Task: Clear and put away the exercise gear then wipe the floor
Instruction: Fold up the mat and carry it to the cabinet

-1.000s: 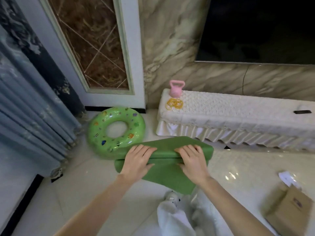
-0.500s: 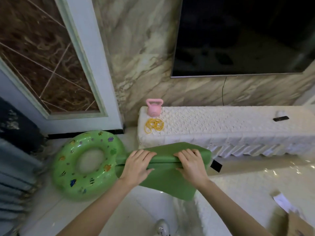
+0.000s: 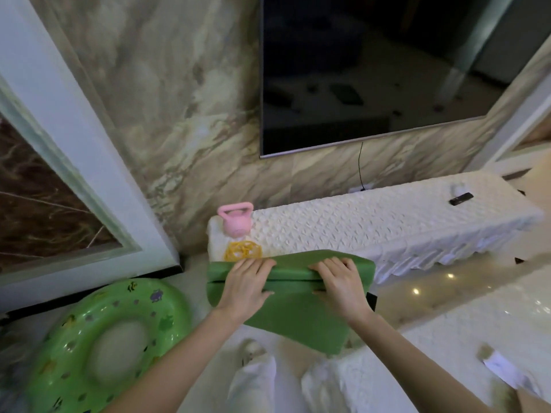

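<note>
Down at knee height in front of the low cabinet (image 3: pixel 387 225), both hands carry the folded green mat (image 3: pixel 292 308), and compared with a moment ago it has come closer to the cabinet: its far edge now covers part of the yellow band (image 3: pixel 243 250) lying on the white cover, where before a gap showed between them. The swim ring (image 3: pixel 98 344) has slid down to the near left of the view, and the television (image 3: pixel 372 70) fills more of the wall above.

The left hand (image 3: pixel 246 286) and right hand (image 3: pixel 340 286) lie side by side on top of the fold, fingers over the far side and thumbs tucked into the crease, gripping it. The mat's long axis runs left to right, parallel to the cabinet front, with its loose flap hanging toward the person's legs and pointing to the near right.

A pink kettlebell (image 3: pixel 235 219) stands at the cabinet's far left corner, just beyond the band. To the right of those two the cabinet top lies bare up to a dark remote (image 3: pixel 461 198) near the right end. Glossy floor (image 3: pixel 447 293) stretches away on the right.
</note>
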Tool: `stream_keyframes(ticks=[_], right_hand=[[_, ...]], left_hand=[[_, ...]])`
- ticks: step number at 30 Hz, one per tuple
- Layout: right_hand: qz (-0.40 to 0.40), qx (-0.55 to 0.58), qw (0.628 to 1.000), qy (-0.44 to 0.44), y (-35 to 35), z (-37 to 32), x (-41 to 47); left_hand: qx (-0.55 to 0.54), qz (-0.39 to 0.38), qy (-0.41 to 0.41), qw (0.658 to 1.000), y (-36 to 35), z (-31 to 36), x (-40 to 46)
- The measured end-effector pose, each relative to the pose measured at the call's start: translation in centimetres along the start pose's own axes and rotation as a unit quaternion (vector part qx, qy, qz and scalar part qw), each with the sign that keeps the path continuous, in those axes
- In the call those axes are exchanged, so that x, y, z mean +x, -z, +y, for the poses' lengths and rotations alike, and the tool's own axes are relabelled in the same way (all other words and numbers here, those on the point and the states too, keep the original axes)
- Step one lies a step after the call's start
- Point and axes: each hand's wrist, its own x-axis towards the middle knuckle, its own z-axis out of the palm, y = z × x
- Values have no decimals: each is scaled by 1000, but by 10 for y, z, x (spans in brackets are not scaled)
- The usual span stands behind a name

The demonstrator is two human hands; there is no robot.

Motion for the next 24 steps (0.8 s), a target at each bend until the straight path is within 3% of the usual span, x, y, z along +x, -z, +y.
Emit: stream_keyframes(ticks=[13,24], right_hand=[[15,-46,997,-52,-57,85,145],[-51,-58,997,-14,-110,192,214]], left_hand=[[26,-98,-19,995,-36,-88,180],[40,-115,-25,992,-97,-104,295]])
